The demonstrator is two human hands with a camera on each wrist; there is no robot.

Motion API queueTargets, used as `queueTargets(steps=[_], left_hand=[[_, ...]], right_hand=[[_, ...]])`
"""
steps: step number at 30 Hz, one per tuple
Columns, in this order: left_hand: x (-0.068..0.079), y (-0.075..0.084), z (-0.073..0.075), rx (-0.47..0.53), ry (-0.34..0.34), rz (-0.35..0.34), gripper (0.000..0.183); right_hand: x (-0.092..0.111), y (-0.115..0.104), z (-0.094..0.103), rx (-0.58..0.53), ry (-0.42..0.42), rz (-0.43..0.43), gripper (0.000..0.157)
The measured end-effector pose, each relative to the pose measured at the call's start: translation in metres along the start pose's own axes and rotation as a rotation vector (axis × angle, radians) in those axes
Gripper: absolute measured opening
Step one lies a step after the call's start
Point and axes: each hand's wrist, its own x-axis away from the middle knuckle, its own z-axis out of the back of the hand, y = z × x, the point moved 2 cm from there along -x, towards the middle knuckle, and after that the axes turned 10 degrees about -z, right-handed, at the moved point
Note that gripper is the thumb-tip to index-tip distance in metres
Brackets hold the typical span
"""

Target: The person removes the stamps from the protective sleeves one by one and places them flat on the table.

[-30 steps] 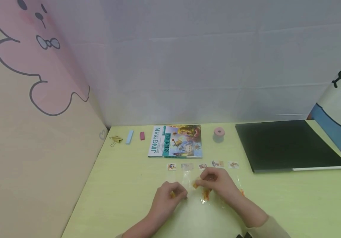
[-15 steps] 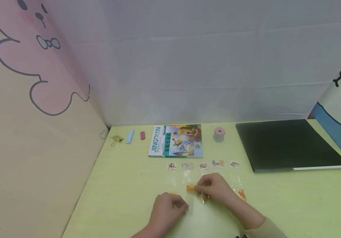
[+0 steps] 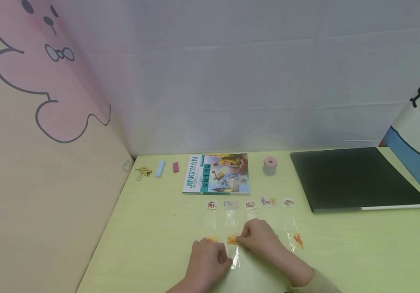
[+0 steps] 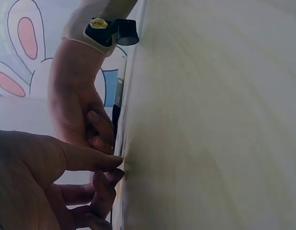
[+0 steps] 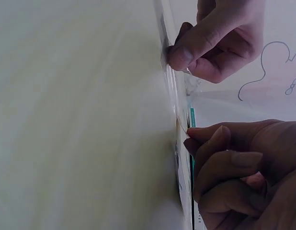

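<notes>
My left hand pinches the edge of a small clear plastic sleeve low over the table. Thumb and forefinger of my right hand pinch a small orange picture card at the sleeve's far end. Whether the card is inside the sleeve or only against it, I cannot tell. In the right wrist view, thin film runs between both hands' fingertips. Another orange card lies partly behind my left hand. To the right of my right hand lies a clear sleeve with an orange card at its near end.
Several small picture stickers lie in a row before a book. Behind are a pink spool, pink eraser, light blue stick and gold binder clip. A black panel lies right.
My right hand has moved toward me and slightly left with the orange card, close to the clear sleeve. My left hand has shifted slightly toward me.
</notes>
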Motion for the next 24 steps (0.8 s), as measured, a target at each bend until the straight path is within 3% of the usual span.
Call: queueTargets(steps=[10, 15, 24], left_hand=[[0.000, 0.001, 0.000, -0.043, -0.012, -0.012, 0.029], [-0.002, 0.001, -0.001, -0.039, 0.019, -0.021, 0.028], [-0.030, 0.015, 0.004, -0.042, 0.038, -0.048, 0.018]], right_hand=[[0.000, 0.002, -0.003, 0.081, 0.011, 0.004, 0.027], [0.000, 0.003, 0.002, 0.088, 0.023, -0.002, 0.024], [0.006, 0.013, 0.026, 0.050, 0.072, -0.077, 0.019]])
